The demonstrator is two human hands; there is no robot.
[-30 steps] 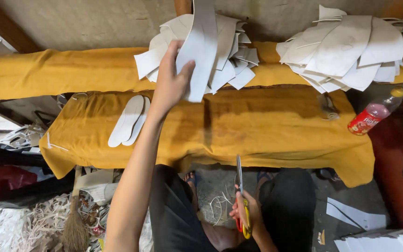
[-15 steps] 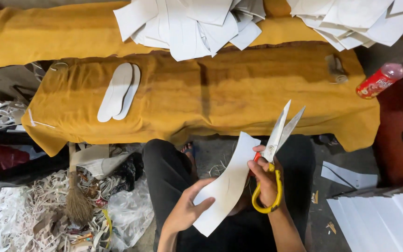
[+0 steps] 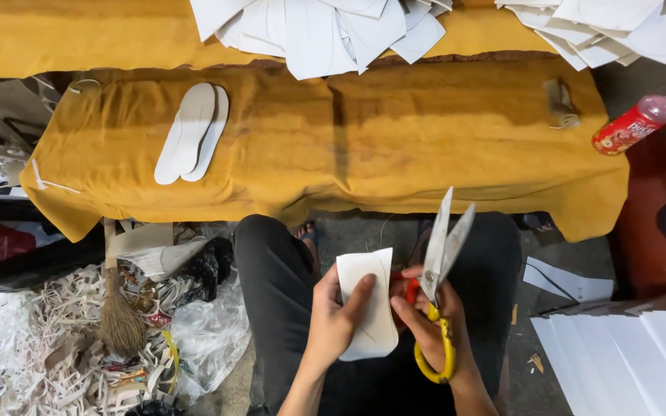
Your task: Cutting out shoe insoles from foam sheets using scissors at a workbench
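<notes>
The left hand (image 3: pixel 333 320) is closed on a white, roughly rectangular sheet of thin board (image 3: pixel 368 304) with a faint curved outline drawn on it, thumb lying across its face and fingers behind, holding it upright over the person's lap in dark trousers (image 3: pixel 279 285). The right hand (image 3: pixel 433 327) grips a pair of yellow-handled steel scissors (image 3: pixel 441 270), fingers through the loop, blades parted and pointing up, just beside the sheet's right edge. Beyond the knees runs a low bench draped in mustard-yellow cloth (image 3: pixel 395 162); near its left end lie two white cut insole shapes (image 3: pixel 190 131), stacked, and along its far edge sit heaps of white board pieces (image 3: pixel 325 31). A red plastic bottle (image 3: pixel 634 127) lies off the bench's right end, a straw hand broom (image 3: pixel 117 320) and white offcut strips (image 3: pixel 17 339) on the floor at the left. As I judge it, the risk is the left thumb: it sits close to the open blades, and a hurried bite could nick it. A loose hold could also let the sheet twist, so the cut wanders off the drawn line.
</notes>
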